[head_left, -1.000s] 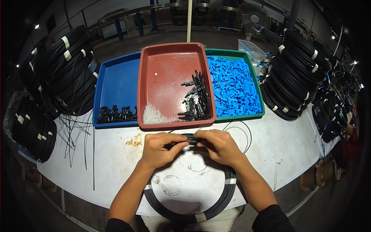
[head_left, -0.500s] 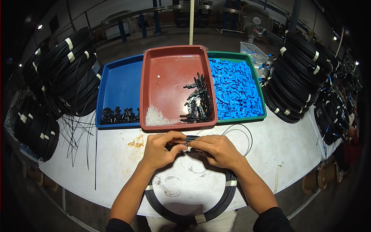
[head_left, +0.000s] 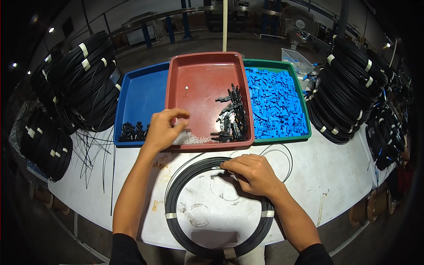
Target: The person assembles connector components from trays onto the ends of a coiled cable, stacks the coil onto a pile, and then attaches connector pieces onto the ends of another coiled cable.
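Step in hand looks like fetching a small part for the cable end: right hand [head_left: 251,173] stays by the work, left hand [head_left: 164,130] is over the near-left corner of the red tray [head_left: 198,95].

Left: thumb and fingers spread, gap between them, nothing visible in it; slightly blurred. Right: narrow pinch on a small pale-tipped piece [head_left: 216,168], at the far arc of the black cable coil [head_left: 172,201]. Coil lies flat on the white table [head_left: 335,176] at the near edge, bound with pale tape.

Next move likely calls for a fine thumb-and-finger pick of one piece, right hand steady meanwhile. Pieces are tiny and loose, so a double pick is a risk.

Containers: red has clear bits [head_left: 197,139] near-left, black connector parts [head_left: 234,117] along the right side. Blue tray [head_left: 143,95]: black parts [head_left: 133,131] at its near end, rest bare. Green tray [head_left: 282,140]: blue clips [head_left: 276,104] throughout.
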### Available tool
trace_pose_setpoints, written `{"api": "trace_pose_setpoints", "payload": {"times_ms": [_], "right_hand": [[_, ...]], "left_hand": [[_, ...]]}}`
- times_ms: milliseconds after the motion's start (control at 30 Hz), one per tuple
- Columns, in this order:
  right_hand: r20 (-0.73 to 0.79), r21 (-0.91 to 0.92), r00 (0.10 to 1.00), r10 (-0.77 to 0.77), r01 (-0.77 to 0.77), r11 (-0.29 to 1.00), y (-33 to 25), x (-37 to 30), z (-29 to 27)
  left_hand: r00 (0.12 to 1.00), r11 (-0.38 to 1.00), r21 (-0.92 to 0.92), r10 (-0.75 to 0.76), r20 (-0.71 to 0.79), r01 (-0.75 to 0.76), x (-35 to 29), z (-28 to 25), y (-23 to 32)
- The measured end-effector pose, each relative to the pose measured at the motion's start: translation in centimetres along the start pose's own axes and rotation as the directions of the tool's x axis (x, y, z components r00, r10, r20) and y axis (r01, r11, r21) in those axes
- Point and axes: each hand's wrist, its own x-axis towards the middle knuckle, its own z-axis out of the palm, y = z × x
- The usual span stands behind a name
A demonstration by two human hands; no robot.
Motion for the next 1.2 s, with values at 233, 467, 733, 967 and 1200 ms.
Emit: {"api": "trace_pose_setpoints", "payload": {"times_ms": [233,467,733,967,1200], "right_hand": [[-0.007,0.031,1.000,-0.004,0.004,1.000,0.2,-0.1,0.3],[0.033,0.000,0.999,0.014,-0.014,1.000,0.1,0.1,0.0],[0.057,0.002,0.997,0.051,-0.051,0.999,0.2,0.4,0.4],[0.047,0.019,0.996,0.080,-0.081,0.997,0.1,0.4,0.4],[0.040,0.021,0.997,0.069,-0.070,0.997,0.2,0.3,0.6]], "left_hand": [[0.840,0.850,0.292,0.271,0.469,-0.438,2.5,2.9,-1.4],[0.736,0.790,0.215,0.383,0.558,-0.574,3.7,3.5,-2.4],[0.696,0.788,0.097,0.469,0.544,-0.608,3.9,4.1,-3.7],[0.756,0.829,0.132,0.414,0.506,-0.543,4.1,4.4,-3.5],[0.758,0.801,0.199,0.408,0.510,-0.565,4.4,3.4,-4.1]]}}
